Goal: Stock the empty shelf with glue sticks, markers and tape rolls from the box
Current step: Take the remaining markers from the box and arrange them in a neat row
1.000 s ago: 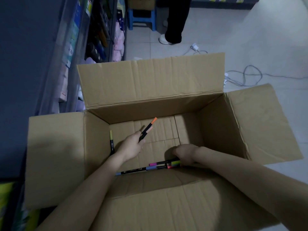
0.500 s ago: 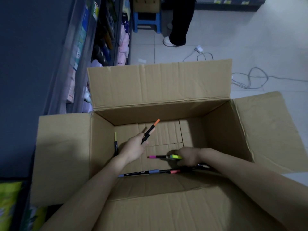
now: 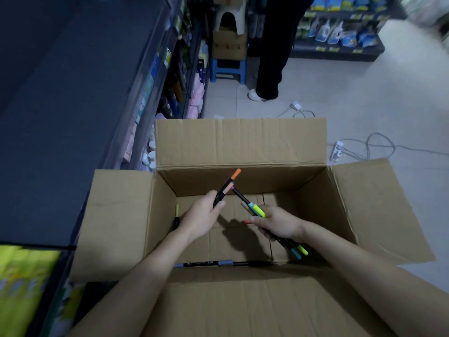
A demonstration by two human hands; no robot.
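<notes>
We are gathering markers from the box (image 3: 240, 144), our left hand (image 3: 200, 216) gripping an orange-capped marker (image 3: 227, 188) and our right hand (image 3: 278, 226) closed round a small bundle (image 3: 255, 208), so next we likely collect the loose markers (image 3: 211, 263) on the box floor, then carry all to the shelf (image 3: 73, 105).

A pale tiled floor (image 3: 364, 98) fills the right and upper middle of the frame. An open cardboard box (image 3: 240, 142) sits on it at lower centre, close against a dark shelf unit (image 3: 150, 93) standing along the left. Beyond the box, a blue stool (image 3: 228, 69) and a person's white shoe (image 3: 255, 96) rest on the tiles. A white cable (image 3: 379, 144) loops at right by a power strip (image 3: 336, 152).
</notes>
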